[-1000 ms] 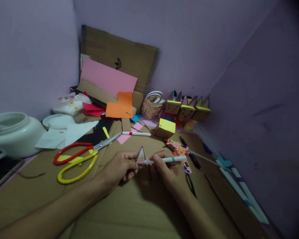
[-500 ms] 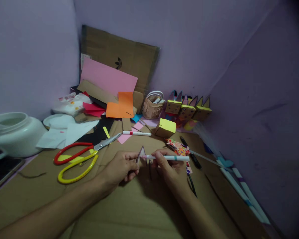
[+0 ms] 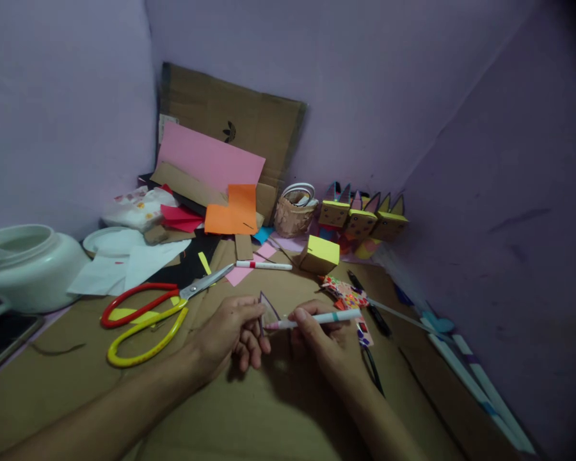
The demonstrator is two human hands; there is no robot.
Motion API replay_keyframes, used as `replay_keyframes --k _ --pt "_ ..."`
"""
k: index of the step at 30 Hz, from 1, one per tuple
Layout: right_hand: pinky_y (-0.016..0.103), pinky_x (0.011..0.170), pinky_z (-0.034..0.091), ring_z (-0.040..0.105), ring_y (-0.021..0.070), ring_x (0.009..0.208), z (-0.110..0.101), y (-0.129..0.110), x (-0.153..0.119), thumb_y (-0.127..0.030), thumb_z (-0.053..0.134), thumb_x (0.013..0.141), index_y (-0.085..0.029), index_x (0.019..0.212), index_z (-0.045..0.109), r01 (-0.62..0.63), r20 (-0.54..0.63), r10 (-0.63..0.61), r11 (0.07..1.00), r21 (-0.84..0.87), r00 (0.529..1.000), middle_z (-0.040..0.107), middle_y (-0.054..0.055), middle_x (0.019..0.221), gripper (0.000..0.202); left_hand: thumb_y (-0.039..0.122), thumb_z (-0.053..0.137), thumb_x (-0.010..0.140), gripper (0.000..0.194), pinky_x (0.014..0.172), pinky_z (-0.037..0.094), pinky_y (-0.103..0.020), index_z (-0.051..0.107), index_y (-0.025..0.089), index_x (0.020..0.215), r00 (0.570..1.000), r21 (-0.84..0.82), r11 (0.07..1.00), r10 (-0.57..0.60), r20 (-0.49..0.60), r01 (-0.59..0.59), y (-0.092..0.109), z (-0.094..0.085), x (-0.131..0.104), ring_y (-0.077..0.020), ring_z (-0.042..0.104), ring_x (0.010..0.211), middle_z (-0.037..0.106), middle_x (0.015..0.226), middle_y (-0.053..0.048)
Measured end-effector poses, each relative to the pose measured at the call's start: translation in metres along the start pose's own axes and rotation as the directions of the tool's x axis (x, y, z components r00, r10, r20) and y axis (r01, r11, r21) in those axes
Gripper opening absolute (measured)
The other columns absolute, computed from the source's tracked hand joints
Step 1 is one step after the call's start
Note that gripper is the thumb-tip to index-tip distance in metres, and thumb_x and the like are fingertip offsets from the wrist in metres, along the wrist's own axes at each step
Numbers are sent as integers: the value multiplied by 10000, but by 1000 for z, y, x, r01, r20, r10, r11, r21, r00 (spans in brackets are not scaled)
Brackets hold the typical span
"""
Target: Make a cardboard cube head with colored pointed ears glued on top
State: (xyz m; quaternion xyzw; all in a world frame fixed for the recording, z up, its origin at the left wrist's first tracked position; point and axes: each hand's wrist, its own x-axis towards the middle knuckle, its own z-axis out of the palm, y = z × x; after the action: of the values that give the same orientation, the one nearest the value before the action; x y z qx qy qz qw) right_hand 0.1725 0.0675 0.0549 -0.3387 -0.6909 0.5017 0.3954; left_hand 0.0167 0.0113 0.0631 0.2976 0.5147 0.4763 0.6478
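My left hand [image 3: 242, 333] pinches a small pointed cardboard piece [image 3: 269, 312] with a dark outline by its left edge. My right hand [image 3: 324, 330] grips a white marker [image 3: 333, 316] with a teal band, its pink tip touching the lower part of the piece. Behind the hands lies a white and red marker [image 3: 264, 265], beside a cardboard box with a yellow top [image 3: 320, 251]. Scissors [image 3: 146, 320] with red and yellow handles rest open, left of my left hand.
At the far left are a white pot [image 3: 33, 272] and a dark phone-like device [image 3: 9, 333]. Coloured paper, a small basket [image 3: 295, 214] and several eared box figures [image 3: 362, 221] stand at the back. Right of my right hand lie a black pen [image 3: 378, 320] and white markers [image 3: 480, 390].
The pointed piece has turned in my left hand, whose lower fingers have loosened. My right hand's marker tip has moved slightly down and left. The view has tilted up a little.
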Motion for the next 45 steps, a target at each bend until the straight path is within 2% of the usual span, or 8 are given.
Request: replay_keyframes --k 6,13,18,24,30,36,41,45 --pt "184 392 318 457 83 407 0 -1 -2 -377 580 808 -155 650 622 23 -16 -23 1000 -8 1000 538 -22 466 276 290 443 751 149 230 301 -132 485 168 676 999 132 991 -27 -46 33 0 2 1 -110 503 283 595 456 -8" --pt "185 399 335 471 89 425 -1 -3 -2 -361 572 818 -154 657 628 45 -12 -46 997 -67 999 547 -14 500 268 307 457 700 145 239 312 -146 489 174 655 996 183 982 -34 -80 48 -1 2 3 -121 517 293 579 457 2" --pt "201 426 346 476 103 466 0 -4 -2 -335 566 816 -146 664 636 84 42 -80 989 -121 996 549 -2 527 252 291 451 686 134 233 309 -156 491 169 646 996 191 980 -45 -82 60 -1 1 4 -125 511 282 580 459 -1" --pt "215 414 341 476 115 443 1 -4 -4 -355 565 801 -144 623 612 31 91 -22 995 -95 996 537 5 489 280 260 436 710 133 233 297 -147 440 175 607 992 211 976 -17 -125 43 0 0 4 -127 523 289 568 445 5" --pt "206 426 353 475 108 467 1 -3 -3 -330 578 805 -155 673 634 59 46 -56 995 -81 997 553 1 530 227 216 410 710 115 230 297 -149 474 163 630 993 222 974 -17 -113 42 0 0 3 -115 499 274 564 447 8" --pt "206 410 339 473 109 441 2 -5 -3 -340 581 795 -149 632 628 26 99 -17 996 -84 995 546 1 484 256 224 415 720 112 227 300 -156 452 171 628 994 224 974 -19 -111 44 0 1 3 -125 509 280 564 450 7" --pt "208 419 360 478 105 452 3 -2 -2 -350 585 799 -148 659 631 50 48 -47 997 -66 998 555 3 530 250 218 415 722 112 238 311 -154 475 164 645 995 223 974 -12 -100 34 -1 0 3 -122 519 296 570 462 2" --pt "200 395 346 471 106 426 3 -1 -3 -375 590 790 -151 633 625 17 61 -14 999 -51 998 545 -3 479 276 232 419 726 124 235 298 -156 454 169 624 994 230 972 -20 -110 45 0 0 2 -119 505 283 566 456 3"
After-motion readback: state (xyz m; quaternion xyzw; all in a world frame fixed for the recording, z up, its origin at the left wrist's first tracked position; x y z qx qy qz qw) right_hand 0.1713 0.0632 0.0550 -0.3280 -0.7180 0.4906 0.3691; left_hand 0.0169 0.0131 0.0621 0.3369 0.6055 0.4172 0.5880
